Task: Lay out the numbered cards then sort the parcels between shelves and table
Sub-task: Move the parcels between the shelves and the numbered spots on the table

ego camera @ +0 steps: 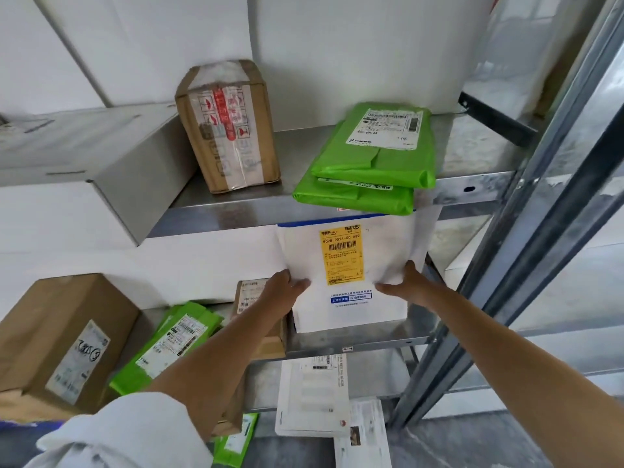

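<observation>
1. Plainly the sorting step is in hand: no numbered cards show, and both hands are on a white mailer [351, 275] with a yellow label, standing upright at the right end of the middle shelf [371, 342].
2. Left hand [285, 287] clasps the mailer's left edge, thumb across its face; right hand [407, 282] clasps the right edge likewise. Neither is free.
3. Whether the mailer is going onto the shelf or coming off it cannot be told; its bottom edge seems to rest on the metal.
4. Just above, on the upper shelf [472, 187], two green mailers [371, 163] lie stacked, overhanging the near lip, with a taped brown box [229, 130] to their left.
5. Left of the white mailer stands a small brown parcel [250, 295], partly hidden by the left forearm; further left lie a green mailer [175, 336] and a large carton [60, 336].
6. Next, I judge, the mailer needs steadying or a clean lift, minding the overhanging green stack.
</observation>
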The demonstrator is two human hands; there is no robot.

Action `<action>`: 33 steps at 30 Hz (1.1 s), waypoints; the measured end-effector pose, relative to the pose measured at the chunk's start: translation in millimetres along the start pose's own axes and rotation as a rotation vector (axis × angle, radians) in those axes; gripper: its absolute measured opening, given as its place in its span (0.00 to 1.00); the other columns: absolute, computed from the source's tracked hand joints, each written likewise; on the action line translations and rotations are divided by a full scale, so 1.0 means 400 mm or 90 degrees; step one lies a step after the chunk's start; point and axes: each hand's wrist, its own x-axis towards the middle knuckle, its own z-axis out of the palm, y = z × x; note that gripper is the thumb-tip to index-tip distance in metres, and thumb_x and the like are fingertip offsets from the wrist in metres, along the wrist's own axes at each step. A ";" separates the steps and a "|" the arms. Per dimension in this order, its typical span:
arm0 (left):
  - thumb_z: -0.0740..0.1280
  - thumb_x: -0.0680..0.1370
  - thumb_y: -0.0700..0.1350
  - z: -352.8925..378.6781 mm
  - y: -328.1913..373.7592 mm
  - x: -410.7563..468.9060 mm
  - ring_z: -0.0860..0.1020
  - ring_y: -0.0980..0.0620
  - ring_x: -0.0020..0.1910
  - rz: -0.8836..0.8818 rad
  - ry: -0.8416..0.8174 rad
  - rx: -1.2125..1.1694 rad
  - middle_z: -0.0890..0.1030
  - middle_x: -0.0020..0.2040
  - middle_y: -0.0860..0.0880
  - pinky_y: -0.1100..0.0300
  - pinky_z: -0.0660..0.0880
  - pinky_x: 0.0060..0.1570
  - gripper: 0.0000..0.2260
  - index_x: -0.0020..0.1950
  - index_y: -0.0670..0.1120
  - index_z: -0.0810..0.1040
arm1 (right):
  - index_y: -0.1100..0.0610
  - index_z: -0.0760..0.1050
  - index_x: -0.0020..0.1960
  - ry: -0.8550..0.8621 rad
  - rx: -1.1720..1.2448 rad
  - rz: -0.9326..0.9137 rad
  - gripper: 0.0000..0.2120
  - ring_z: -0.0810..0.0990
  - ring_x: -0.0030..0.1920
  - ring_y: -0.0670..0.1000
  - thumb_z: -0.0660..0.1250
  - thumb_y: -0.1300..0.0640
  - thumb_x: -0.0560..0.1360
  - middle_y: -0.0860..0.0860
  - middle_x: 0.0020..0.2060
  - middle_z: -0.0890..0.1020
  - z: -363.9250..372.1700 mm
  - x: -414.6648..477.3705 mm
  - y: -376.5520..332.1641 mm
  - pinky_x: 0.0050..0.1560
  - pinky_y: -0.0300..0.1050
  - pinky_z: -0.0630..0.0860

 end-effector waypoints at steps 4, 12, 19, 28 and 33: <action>0.66 0.79 0.49 0.027 -0.001 -0.012 0.77 0.45 0.58 -0.007 0.033 -0.088 0.79 0.61 0.44 0.59 0.71 0.50 0.18 0.66 0.41 0.72 | 0.59 0.54 0.75 0.042 0.046 -0.053 0.33 0.68 0.70 0.59 0.66 0.51 0.78 0.57 0.72 0.67 0.012 0.010 0.026 0.66 0.50 0.67; 0.66 0.79 0.51 0.024 0.000 -0.052 0.76 0.51 0.48 0.039 0.038 -0.102 0.81 0.56 0.45 0.60 0.70 0.46 0.18 0.64 0.42 0.75 | 0.58 0.56 0.75 0.050 0.094 -0.072 0.31 0.69 0.69 0.59 0.64 0.50 0.78 0.57 0.71 0.69 0.009 -0.040 0.062 0.68 0.54 0.68; 0.67 0.78 0.51 -0.018 -0.002 -0.147 0.78 0.49 0.49 0.062 0.050 -0.159 0.81 0.54 0.46 0.55 0.75 0.51 0.16 0.61 0.41 0.76 | 0.63 0.63 0.70 0.117 0.136 -0.065 0.27 0.73 0.64 0.59 0.65 0.50 0.78 0.59 0.65 0.73 0.019 -0.139 0.050 0.63 0.52 0.70; 0.66 0.78 0.54 -0.081 -0.076 -0.320 0.79 0.48 0.56 0.089 -0.015 -0.164 0.81 0.59 0.48 0.51 0.76 0.59 0.18 0.64 0.45 0.76 | 0.61 0.65 0.70 0.112 0.182 -0.095 0.27 0.76 0.62 0.59 0.69 0.52 0.76 0.57 0.61 0.77 0.087 -0.296 0.065 0.63 0.56 0.73; 0.70 0.76 0.47 -0.104 -0.172 -0.466 0.80 0.50 0.56 0.062 0.051 -0.310 0.82 0.57 0.50 0.61 0.75 0.51 0.19 0.65 0.45 0.75 | 0.61 0.68 0.67 0.050 0.185 -0.051 0.24 0.76 0.59 0.56 0.66 0.49 0.78 0.55 0.60 0.78 0.188 -0.475 0.036 0.62 0.52 0.73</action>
